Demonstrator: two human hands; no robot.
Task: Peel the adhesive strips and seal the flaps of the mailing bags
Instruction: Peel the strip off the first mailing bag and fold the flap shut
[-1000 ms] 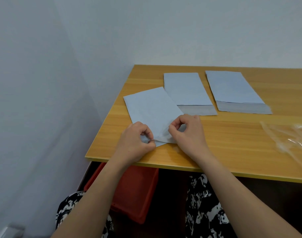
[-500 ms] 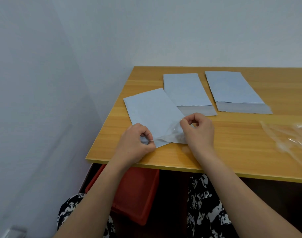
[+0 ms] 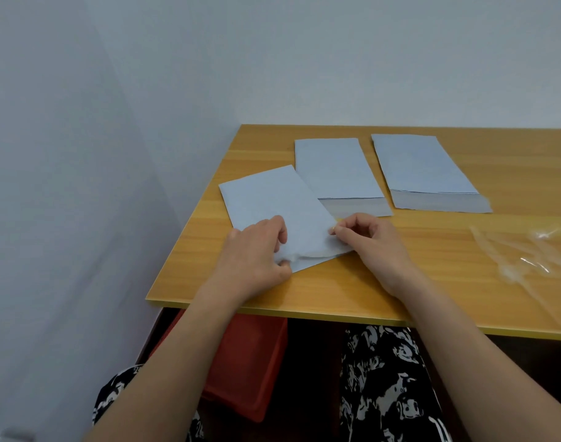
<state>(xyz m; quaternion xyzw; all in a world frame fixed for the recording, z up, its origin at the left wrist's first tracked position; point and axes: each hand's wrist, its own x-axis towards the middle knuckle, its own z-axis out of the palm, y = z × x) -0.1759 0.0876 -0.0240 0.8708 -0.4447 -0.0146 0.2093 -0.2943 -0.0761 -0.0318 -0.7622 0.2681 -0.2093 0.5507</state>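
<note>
While left hand (image 3: 256, 253) folds flap | flat rectangular mailing bag (image 3: 279, 212) (matte, pale blue)

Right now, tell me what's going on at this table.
A person is working on the nearest mailing bag, which lies at an angle by the wooden table's front edge. The left hand grips the bag's near end at the flap, while the right hand pinches its right edge. Two more bags lie behind with their grey flaps open, not yet sealed. Clear peeled strips lie at the right.
</note>
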